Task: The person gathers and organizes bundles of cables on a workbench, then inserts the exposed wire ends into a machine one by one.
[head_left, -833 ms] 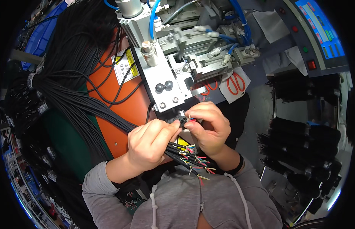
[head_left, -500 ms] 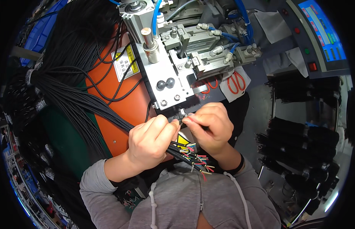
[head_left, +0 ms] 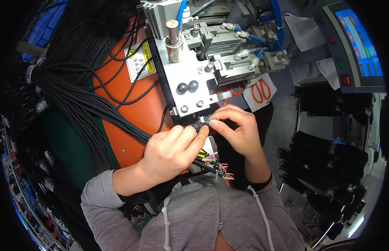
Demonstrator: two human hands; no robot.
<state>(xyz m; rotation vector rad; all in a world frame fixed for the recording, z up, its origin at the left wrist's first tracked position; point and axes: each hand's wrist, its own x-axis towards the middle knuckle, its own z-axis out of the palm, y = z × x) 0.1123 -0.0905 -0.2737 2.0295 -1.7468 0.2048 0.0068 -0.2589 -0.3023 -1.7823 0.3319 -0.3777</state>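
My left hand is closed, its index fingertip reaching the small dark fixture at the machine's front edge; what its fingers hold is hidden. Close beside that fingertip, my right hand pinches the end of some thin wires between thumb and index finger. A small white block sits in the fixture just beyond both fingertips. From the left, a thick bundle of black cables runs under my left hand. Its stripped ends come out below the hand, showing red, yellow, white and other coloured wires.
The metal machine with blue air hoses stands directly ahead, on an orange plate. Red-handled scissors lie on a cloth to its right. A control screen is far right, above hanging black cable bundles.
The view has shifted slightly. My left index finger has stretched forward to the fixture, and my right hand's fingertips stay close beside it. The stripped wire ends show lower right of the left hand.
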